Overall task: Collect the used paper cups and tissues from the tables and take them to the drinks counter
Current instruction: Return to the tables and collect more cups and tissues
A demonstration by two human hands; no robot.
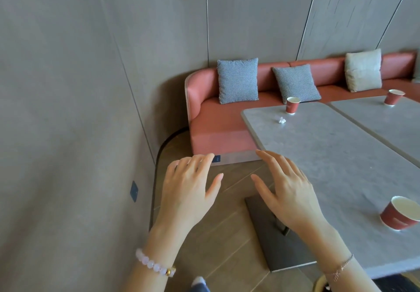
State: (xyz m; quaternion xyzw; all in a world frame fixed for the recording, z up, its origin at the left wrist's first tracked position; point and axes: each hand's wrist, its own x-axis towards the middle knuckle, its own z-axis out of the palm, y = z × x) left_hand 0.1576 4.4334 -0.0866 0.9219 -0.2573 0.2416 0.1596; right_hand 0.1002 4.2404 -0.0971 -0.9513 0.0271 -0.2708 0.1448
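Observation:
A grey stone table [336,155] carries a red paper cup [400,214] near its right front, a second red cup [292,105] at its far end, and a crumpled white tissue [281,120] just in front of that far cup. A third red cup [393,97] stands on the adjoining table [386,123]. My left hand [191,187] hovers over the floor left of the table, fingers spread, empty. My right hand [286,189] hovers above the table's left edge, fingers apart, holding nothing.
A red bench sofa [218,118] with three cushions runs along the grey panelled wall behind the tables. The wall [68,109] closes in on the left. A dark table base [272,235] stands on the wooden floor.

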